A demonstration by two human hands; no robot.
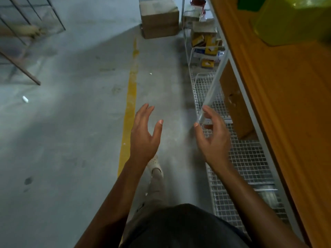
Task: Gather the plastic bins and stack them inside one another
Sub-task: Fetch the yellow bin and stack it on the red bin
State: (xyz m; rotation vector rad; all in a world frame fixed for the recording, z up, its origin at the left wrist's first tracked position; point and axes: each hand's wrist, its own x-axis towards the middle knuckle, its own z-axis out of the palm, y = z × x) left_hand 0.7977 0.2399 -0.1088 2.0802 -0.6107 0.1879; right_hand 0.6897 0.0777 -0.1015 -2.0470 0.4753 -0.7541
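A yellow plastic bin (293, 22) sits blurred on the wooden shelf top (286, 104) at the upper right, with a green bin (249, 3) partly showing behind it at the frame's top edge. My left hand (145, 135) hovers over the concrete floor, fingers spread and holding nothing. My right hand (213, 138) is raised beside it, fingers loosely spread and empty, just in front of the white shelf post (215, 86). Both hands are well below and left of the bins.
A wire-mesh lower shelf (247, 158) runs along the right. Cardboard boxes (159, 17) and small yellow packages (207, 43) stand at the far end. A yellow floor line (129, 104) runs ahead. A metal frame (23, 42) stands at the left.
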